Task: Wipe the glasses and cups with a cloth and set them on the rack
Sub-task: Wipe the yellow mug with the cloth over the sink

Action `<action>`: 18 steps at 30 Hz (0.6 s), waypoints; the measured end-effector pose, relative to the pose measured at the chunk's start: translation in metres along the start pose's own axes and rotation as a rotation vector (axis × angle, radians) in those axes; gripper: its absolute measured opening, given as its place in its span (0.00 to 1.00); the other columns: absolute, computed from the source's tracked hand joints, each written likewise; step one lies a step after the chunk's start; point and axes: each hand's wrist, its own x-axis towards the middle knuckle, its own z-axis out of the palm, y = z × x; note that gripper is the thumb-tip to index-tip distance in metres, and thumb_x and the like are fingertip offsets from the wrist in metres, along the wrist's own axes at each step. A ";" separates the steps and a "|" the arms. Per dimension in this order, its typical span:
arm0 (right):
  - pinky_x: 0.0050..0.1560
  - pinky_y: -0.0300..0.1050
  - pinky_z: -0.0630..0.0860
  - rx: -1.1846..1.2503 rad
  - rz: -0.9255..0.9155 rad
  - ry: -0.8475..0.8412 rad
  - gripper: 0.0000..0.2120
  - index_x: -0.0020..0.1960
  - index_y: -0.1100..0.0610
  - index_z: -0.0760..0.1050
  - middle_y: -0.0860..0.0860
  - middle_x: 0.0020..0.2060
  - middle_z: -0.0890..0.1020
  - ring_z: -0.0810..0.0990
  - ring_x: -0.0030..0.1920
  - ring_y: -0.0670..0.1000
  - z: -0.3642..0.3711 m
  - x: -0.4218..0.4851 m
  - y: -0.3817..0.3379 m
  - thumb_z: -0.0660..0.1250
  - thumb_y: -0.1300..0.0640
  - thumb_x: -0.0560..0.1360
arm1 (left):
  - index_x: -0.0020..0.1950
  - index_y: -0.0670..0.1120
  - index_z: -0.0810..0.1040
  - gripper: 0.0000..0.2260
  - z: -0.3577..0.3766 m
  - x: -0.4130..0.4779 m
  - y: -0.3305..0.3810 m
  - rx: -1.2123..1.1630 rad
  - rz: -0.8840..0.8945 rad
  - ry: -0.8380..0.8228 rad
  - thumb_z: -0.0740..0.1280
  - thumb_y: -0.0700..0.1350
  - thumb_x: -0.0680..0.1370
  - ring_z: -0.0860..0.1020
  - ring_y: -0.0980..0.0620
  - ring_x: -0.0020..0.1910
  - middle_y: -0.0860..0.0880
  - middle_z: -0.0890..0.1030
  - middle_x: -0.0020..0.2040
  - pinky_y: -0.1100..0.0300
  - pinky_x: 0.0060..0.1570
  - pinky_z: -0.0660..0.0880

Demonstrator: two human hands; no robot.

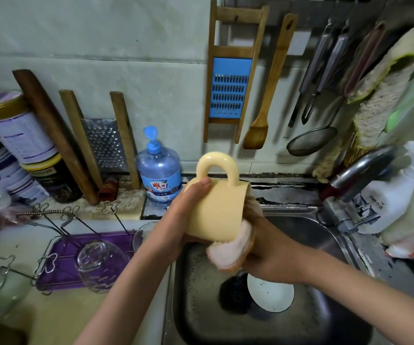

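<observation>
I have the yellow mug (216, 210) up over the sink (325, 319), near its back left corner, lying on its side with the handle (217, 163) pointing straight up. Its long axis runs roughly across me, left to right: the closed base sits in my left hand (188, 210) and the open mouth faces my right hand (268, 247).

My hands are close together, one at each end of the mug. The left is wrapped round the base end with the thumb on top, just beside the foot of the handle. The right is bunched round the pinkish cloth (228, 252), pressing it against the mouth and the underside of the rim. How far the cloth goes inside I cannot tell.

I judge this to be the wiping step, with racking not yet done. The wire rack (59, 250) stands on the bench (64, 319) well to the left of the sink's left edge, with one clear glass (96, 265) upside down on it.

So the mug must travel left, and my left hand is both the nearer one and the one that has the mug. To sit on the rack, the mug will need turning from lying sideways to mouth down, which I think calls for the cloth to come away first.
</observation>
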 end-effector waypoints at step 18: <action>0.62 0.44 0.71 -0.151 0.053 0.094 0.12 0.59 0.50 0.71 0.46 0.54 0.81 0.75 0.57 0.45 0.009 -0.013 0.002 0.57 0.46 0.81 | 0.58 0.49 0.78 0.22 0.006 -0.002 -0.008 0.022 0.024 0.037 0.68 0.60 0.69 0.81 0.49 0.45 0.46 0.82 0.48 0.55 0.38 0.78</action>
